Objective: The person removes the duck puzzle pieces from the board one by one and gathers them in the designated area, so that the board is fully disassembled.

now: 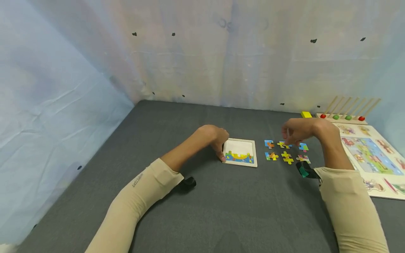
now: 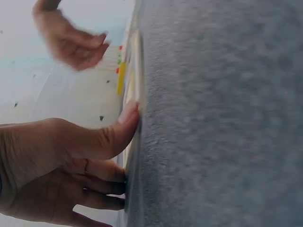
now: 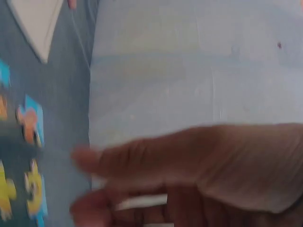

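A wooden puzzle tray (image 1: 239, 140) lies flat on the dark table, its lower part filled with blue, green and yellow pieces and its upper part bare. My left hand (image 1: 216, 140) holds the tray by its left side; in the left wrist view its thumb (image 2: 127, 118) presses on the near edge and the fingers reach past it. To the right of the tray, loose puzzle pieces (image 1: 287, 157) lie in two rows. My right hand (image 1: 300, 129) hovers above the back row, fingers loosely bent. No piece shows between its thumb (image 3: 123, 160) and fingers.
At the far right lies a large picture board (image 1: 373, 154) with printed figures. Behind it stands a wooden rack with sticks (image 1: 343, 118) and red and green beads. A yellow block (image 1: 306, 114) sits beside the rack. A pale sheet (image 1: 205, 63) hangs behind the table.
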